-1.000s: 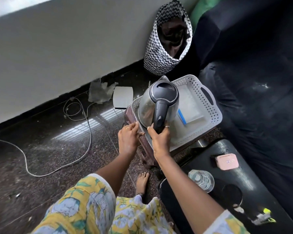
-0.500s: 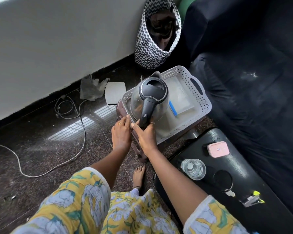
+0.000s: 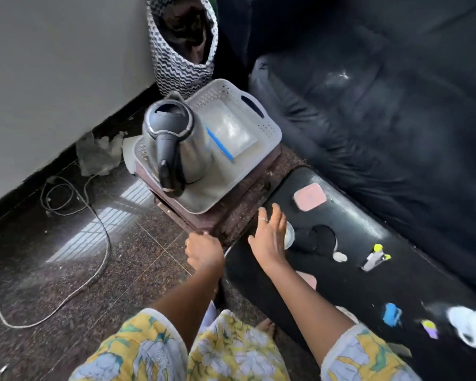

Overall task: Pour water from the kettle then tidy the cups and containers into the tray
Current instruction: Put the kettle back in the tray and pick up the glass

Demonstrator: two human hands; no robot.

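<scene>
A steel kettle (image 3: 187, 149) with a black lid and handle stands in the near-left corner of the white perforated tray (image 3: 270, 130), free of both hands. A clear lidded container with a blue strip (image 3: 231, 130) lies in the tray beside it. My right hand (image 3: 270, 237) hovers with fingers spread over a clear glass (image 3: 289, 234) on the black table, covering most of it. My left hand (image 3: 204, 251) is curled at the corner of the brown stool (image 3: 239, 204) under the tray; its fingers are hidden. A pink lidded container (image 3: 309, 197) sits further back on the table.
The black table (image 3: 355, 284) also carries a dark round lid (image 3: 320, 240), a stapler (image 3: 374, 258), a white mug (image 3: 471, 325) and small coloured items. A dark sofa (image 3: 396, 105) lies to the right, a zigzag basket (image 3: 182, 50) behind the tray, a white cable (image 3: 74, 273) on the floor.
Both hands have let go of the kettle, which now stands in the tray. My right hand moved right and down to the glass; my left hand dropped to the stool's corner.
</scene>
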